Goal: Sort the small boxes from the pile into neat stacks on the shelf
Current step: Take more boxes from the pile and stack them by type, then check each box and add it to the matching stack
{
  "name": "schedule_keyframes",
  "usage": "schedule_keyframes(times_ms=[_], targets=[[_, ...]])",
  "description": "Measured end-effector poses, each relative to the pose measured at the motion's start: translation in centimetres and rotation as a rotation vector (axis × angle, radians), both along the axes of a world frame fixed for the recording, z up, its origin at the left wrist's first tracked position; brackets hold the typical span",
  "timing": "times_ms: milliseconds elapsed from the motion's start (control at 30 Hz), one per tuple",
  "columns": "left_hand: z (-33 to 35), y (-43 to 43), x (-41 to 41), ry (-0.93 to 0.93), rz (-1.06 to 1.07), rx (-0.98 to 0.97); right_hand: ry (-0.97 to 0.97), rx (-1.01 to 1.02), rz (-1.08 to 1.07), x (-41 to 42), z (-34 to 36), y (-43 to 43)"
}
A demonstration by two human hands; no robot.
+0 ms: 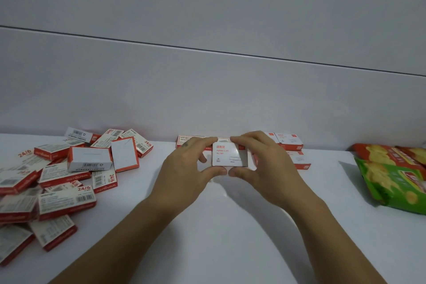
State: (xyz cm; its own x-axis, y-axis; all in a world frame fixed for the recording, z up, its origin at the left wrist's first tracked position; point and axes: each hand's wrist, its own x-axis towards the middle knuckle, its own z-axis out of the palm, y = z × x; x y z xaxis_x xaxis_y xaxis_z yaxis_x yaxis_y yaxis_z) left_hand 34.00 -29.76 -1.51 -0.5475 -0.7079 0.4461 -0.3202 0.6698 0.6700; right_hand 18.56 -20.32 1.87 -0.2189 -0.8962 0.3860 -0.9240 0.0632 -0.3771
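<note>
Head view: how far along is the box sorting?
Early. Done: a few boxes stacked at the back. In hand: left hand and right hand pinch one paper-clip box. Remaining: the large loose pile at left.

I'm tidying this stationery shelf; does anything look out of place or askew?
The staple boxes on the left lie in a loose heap, tilted and overlapping at all angles. At the right edge, green and red chip bags lie beside the stationery, which seems out of place. The paper clip box in the middle looks intact.
</note>
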Motion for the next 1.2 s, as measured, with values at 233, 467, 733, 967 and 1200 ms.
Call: schedule_keyframes(times_ms=[233,467,733,967,1200], targets=[[-0.4,0.8,-2.0,-0.282,-0.028,-0.085,0.003,0.133,-0.185,-4.2,-0.4,0.5],[-0.9,0.5,-1.2,-0.268,-0.02,-0.181,-0.101,0.184,-0.314,-7.9,-1.3,0.9],[-0.9,1.2,-0.9,-0.284,-0.035,-0.176,-0.139,0.157,-0.349,-8.0,-2.1,0.3],[-0.5,1.1,0.1,-0.263,-0.001,-0.227,-0.109,0.187,-0.409,-7.5,-2.1,-0.2],[-0.3,0.9,0.6,-0.285,0.014,-0.198,-0.085,0.205,-0.451,-7.1,-2.0,-0.1]])
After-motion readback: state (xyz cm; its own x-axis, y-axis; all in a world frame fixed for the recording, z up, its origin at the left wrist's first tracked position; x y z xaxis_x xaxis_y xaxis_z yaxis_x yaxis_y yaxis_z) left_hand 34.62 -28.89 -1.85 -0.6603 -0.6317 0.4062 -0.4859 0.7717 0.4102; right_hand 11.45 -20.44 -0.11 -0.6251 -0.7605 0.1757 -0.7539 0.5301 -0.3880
